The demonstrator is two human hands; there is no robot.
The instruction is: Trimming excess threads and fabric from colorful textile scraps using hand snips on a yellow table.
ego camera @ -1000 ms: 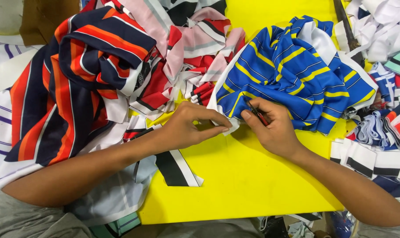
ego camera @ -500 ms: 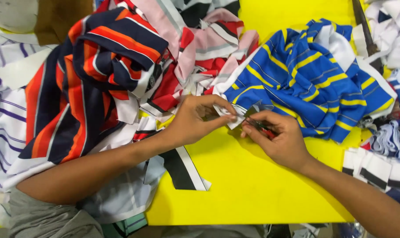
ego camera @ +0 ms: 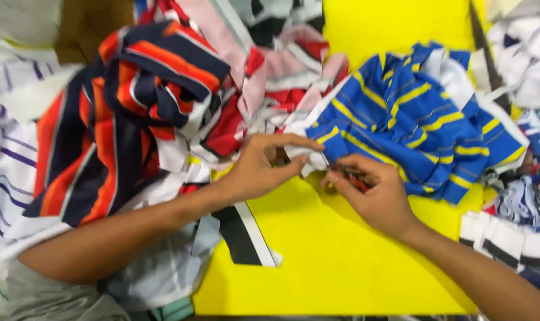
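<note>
Landmark = blue and yellow striped garment (ego camera: 413,137), lying bunched on the yellow table (ego camera: 341,261), upper right of centre.

Left hand (ego camera: 261,166) sits just left of that garment, thumb & fingers pinched on its white edge (ego camera: 300,156); grip is closed on the cloth, index stretched out along the top of the fold. Right hand (ego camera: 374,193) is just below the garment's lower left corner, touching it, fingers curled tight around a small dark tool w/ red on it (ego camera: 350,175); tool tip points toward the white edge, right at the pinch. Can't tell exactly what kind of tool, mostly hidden by fingers.

Left of the garment: big heap of navy, orange and white striped cloth (ego camera: 115,119), w/ pink and red striped pieces (ego camera: 282,77) between the heap & the garment. Below-left of the garment a black and white strip (ego camera: 246,235) lies flat on the table, partly under the left forearm. Right of the garment: white scraps (ego camera: 526,53) up top, more striped offcuts (ego camera: 514,232) lower down, near the table edge.
</note>
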